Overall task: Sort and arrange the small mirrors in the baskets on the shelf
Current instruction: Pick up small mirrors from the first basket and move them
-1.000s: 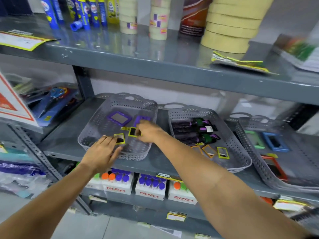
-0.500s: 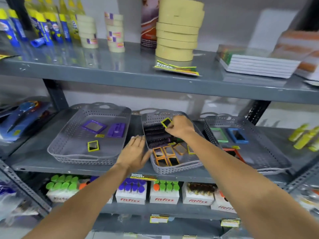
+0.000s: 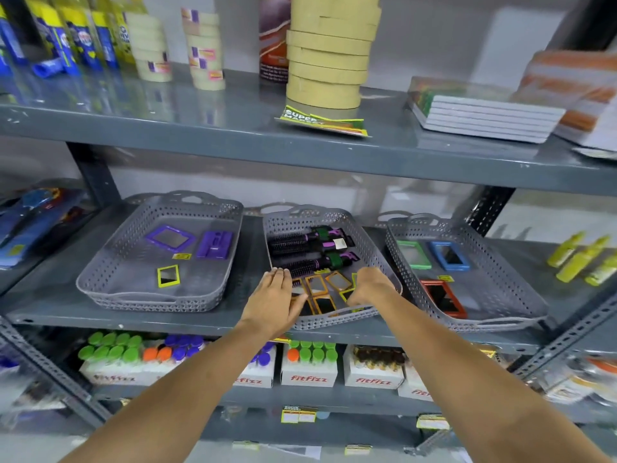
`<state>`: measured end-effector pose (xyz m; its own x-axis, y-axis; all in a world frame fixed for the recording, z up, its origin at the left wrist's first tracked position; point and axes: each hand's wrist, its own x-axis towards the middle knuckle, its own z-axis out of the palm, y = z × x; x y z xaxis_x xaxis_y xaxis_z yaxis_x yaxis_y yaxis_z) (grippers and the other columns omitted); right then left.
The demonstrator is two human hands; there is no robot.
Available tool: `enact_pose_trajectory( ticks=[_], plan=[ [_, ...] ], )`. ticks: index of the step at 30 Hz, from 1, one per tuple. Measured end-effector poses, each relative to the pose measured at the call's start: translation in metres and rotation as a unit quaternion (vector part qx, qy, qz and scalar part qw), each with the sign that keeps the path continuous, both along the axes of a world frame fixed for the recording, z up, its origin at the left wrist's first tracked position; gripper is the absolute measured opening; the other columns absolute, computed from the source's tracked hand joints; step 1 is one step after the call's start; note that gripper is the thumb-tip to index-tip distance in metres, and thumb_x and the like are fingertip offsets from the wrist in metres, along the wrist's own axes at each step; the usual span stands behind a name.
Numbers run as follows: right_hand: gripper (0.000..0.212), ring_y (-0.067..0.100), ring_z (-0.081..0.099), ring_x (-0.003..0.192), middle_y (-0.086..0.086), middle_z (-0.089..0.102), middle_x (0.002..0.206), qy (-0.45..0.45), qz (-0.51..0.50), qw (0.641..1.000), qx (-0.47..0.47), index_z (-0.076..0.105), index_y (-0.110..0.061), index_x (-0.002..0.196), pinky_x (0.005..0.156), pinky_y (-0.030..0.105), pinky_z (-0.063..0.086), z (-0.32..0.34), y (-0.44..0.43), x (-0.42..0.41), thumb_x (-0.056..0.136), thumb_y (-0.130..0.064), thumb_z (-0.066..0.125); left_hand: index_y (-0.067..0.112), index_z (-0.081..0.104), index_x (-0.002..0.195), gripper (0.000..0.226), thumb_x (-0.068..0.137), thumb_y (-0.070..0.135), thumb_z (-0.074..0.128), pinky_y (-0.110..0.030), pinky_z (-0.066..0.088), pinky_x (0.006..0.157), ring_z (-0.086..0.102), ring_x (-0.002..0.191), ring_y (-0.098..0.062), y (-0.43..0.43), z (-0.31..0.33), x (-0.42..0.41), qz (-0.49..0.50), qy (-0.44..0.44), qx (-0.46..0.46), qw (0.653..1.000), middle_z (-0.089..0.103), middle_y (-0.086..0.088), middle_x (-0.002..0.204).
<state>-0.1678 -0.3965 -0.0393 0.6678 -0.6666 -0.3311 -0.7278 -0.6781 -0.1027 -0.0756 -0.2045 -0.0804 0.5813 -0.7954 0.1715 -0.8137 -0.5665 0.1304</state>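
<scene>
- Tape rolls (image 3: 329, 58) stacked on the upper shelf
- Notebooks (image 3: 484, 118) piled beside them
- Hairbrushes (image 3: 310, 250) lying together
- Bottle boxes (image 3: 309, 367) on the lower shelf

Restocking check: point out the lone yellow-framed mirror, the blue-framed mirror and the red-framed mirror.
yellow-framed mirror (image 3: 168, 276), head view, on its glass centre.
blue-framed mirror (image 3: 449, 255), head view, on its glass.
red-framed mirror (image 3: 442, 298), head view, on its dark glass.

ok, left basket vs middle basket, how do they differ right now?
The left basket holds only three mirrors and a purple case, spread apart; the middle basket is crowded with hairbrushes at the back and small orange-framed mirrors packed in front. Both hands, left hand and right hand, are at the middle basket; none at the left basket. Both are grey perforated trays on one shelf.
</scene>
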Motion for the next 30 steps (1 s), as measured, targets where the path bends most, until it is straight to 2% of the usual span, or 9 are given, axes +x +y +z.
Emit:
enact_pose_trajectory(
  ticks=[4, 6, 10, 12, 14, 17, 20, 23, 30],
  plan=[
    [0.024, 0.018, 0.053, 0.059, 0.004, 0.049, 0.066, 0.028, 0.011, 1.0, -0.001, 0.05, -0.008, 0.062, 0.059, 0.028, 0.045, -0.001, 0.0, 0.004, 0.072, -0.015, 0.07, 0.0, 0.02, 0.143, 0.062, 0.098, 0.042, 0.022, -0.036, 0.013, 0.119, 0.019, 0.141, -0.027, 0.0, -0.003, 0.002, -0.005, 0.02, -0.007, 1.0, 0.03, -0.018, 0.15],
    [0.014, 0.023, 0.056, 0.068, 0.005, 0.053, 0.073, 0.039, 0.018, 0.999, -0.006, 0.056, -0.004, 0.077, 0.062, 0.029, 0.047, -0.005, -0.001, 0.006, 0.076, -0.012, 0.067, 0.0, 0.019, 0.144, 0.06, 0.097, 0.038, 0.022, -0.035, 0.012, 0.119, 0.016, 0.142, -0.027, 0.002, -0.004, 0.001, -0.005, 0.026, -0.003, 1.0, 0.028, -0.018, 0.151],
    [0.028, 0.025, 0.057, 0.08, 0.01, 0.061, 0.095, 0.055, 0.058, 0.997, -0.023, 0.061, -0.004, 0.105, 0.066, 0.032, 0.048, -0.019, -0.009, 0.013, 0.078, -0.01, 0.064, -0.001, 0.019, 0.143, 0.059, 0.096, 0.035, 0.023, -0.033, 0.01, 0.117, 0.012, 0.143, -0.025, 0.006, 0.0, 0.0, -0.001, 0.039, 0.002, 0.999, 0.027, -0.019, 0.151],
    [0.023, 0.023, 0.056, 0.077, 0.006, 0.059, 0.087, 0.068, 0.083, 0.994, -0.034, 0.061, -0.005, 0.1, 0.064, 0.032, 0.047, -0.023, -0.012, 0.018, 0.078, -0.014, 0.065, -0.002, 0.02, 0.143, 0.059, 0.096, 0.035, 0.025, -0.034, 0.011, 0.117, 0.012, 0.143, -0.026, 0.01, 0.003, 0.001, 0.001, 0.041, 0.006, 0.999, 0.027, -0.02, 0.151],
    [0.012, 0.017, 0.053, 0.065, 0.001, 0.051, 0.072, 0.095, 0.084, 0.991, -0.04, 0.056, -0.011, 0.081, 0.055, 0.028, 0.042, -0.024, -0.019, 0.016, 0.079, -0.019, 0.066, -0.003, 0.024, 0.141, 0.059, 0.095, 0.034, 0.029, -0.036, 0.014, 0.117, 0.016, 0.141, -0.028, 0.007, 0.006, 0.0, -0.012, 0.038, 0.007, 0.999, 0.031, -0.022, 0.148],
    [0.022, 0.012, 0.044, 0.052, -0.001, 0.045, 0.065, 0.104, 0.071, 0.991, -0.056, 0.049, -0.016, 0.072, 0.043, 0.024, 0.033, -0.014, -0.018, 0.023, 0.081, -0.031, 0.062, -0.003, 0.03, 0.138, 0.057, 0.094, 0.033, 0.036, -0.039, 0.023, 0.115, 0.027, 0.135, -0.032, 0.014, 0.012, 0.008, -0.02, 0.024, -0.002, 1.0, 0.039, -0.024, 0.141],
    [0.035, 0.018, 0.054, 0.064, 0.0, 0.053, 0.072, 0.043, 0.066, 0.994, -0.075, 0.054, -0.015, 0.086, 0.052, 0.026, 0.043, 0.005, -0.006, 0.041, 0.077, -0.047, 0.065, -0.002, 0.046, 0.125, 0.048, 0.092, 0.032, 0.042, -0.04, 0.034, 0.106, 0.043, 0.119, -0.034, 0.029, 0.02, 0.023, -0.027, -0.022, -0.026, 0.999, 0.052, -0.023, 0.126],
    [0.041, 0.026, 0.067, 0.083, 0.008, 0.069, 0.092, -0.045, 0.07, 0.992, -0.096, 0.064, -0.012, 0.095, 0.061, 0.028, 0.049, 0.019, 0.017, 0.072, 0.074, -0.048, 0.068, 0.005, 0.058, 0.106, 0.037, 0.089, 0.035, 0.046, -0.034, 0.045, 0.093, 0.055, 0.103, -0.03, 0.055, 0.026, 0.046, -0.027, -0.111, -0.058, 0.992, 0.063, -0.015, 0.108],
    [0.051, 0.033, 0.066, 0.1, 0.016, 0.069, 0.109, -0.166, 0.111, 0.973, -0.116, 0.066, -0.008, 0.102, 0.072, 0.035, 0.054, 0.03, 0.106, 0.153, 0.081, -0.054, 0.06, 0.007, 0.06, 0.1, 0.039, 0.091, 0.039, 0.041, -0.04, 0.046, 0.087, 0.056, 0.096, -0.03, 0.14, 0.043, 0.101, 0.057, -0.148, -0.071, 0.985, 0.064, -0.011, 0.101]
  ],
)
